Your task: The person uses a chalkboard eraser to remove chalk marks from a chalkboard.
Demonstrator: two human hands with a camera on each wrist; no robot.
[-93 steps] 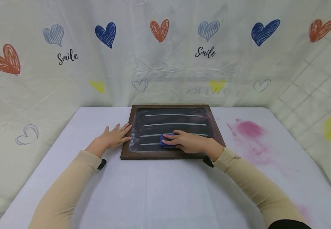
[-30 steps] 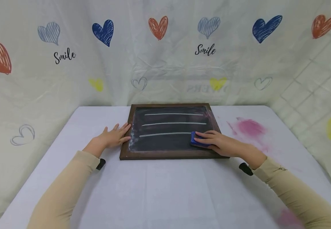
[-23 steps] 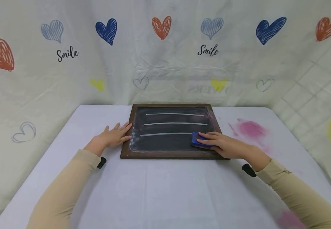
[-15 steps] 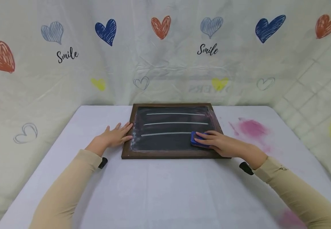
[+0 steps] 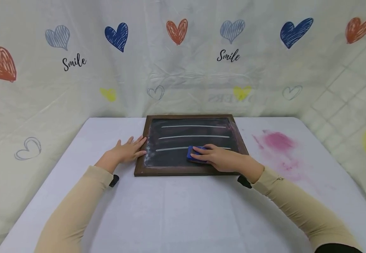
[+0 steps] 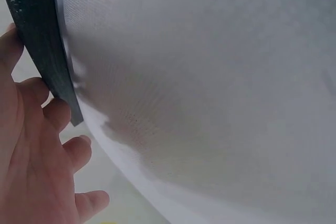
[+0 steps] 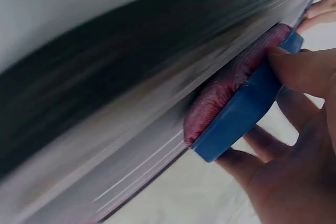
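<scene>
A chalkboard (image 5: 173, 160) in a brown wooden frame (image 5: 176, 172) lies on the table, with three white chalk lines across its upper and middle parts. My right hand (image 5: 222, 159) grips a blue chalkboard eraser (image 5: 190, 154) by its sides, over the board's lower middle at the lowest line. In the right wrist view, the eraser's reddish felt underside (image 7: 210, 108) faces the board, thumb on one side and fingers on the other. My left hand (image 5: 124, 151) rests spread at the frame's left edge. The left wrist view shows its fingertips (image 6: 58, 113) against the frame.
The white-covered table (image 5: 170, 211) bears pink smudges (image 5: 278, 141) right of the board. A pale curtain (image 5: 195, 63) printed with hearts hangs right behind the board and along both sides.
The bottom chalk line visible three seconds ago is gone. The right hand, with the eraser, went right to the board's side and has now slid back left. The left hand stays put.
</scene>
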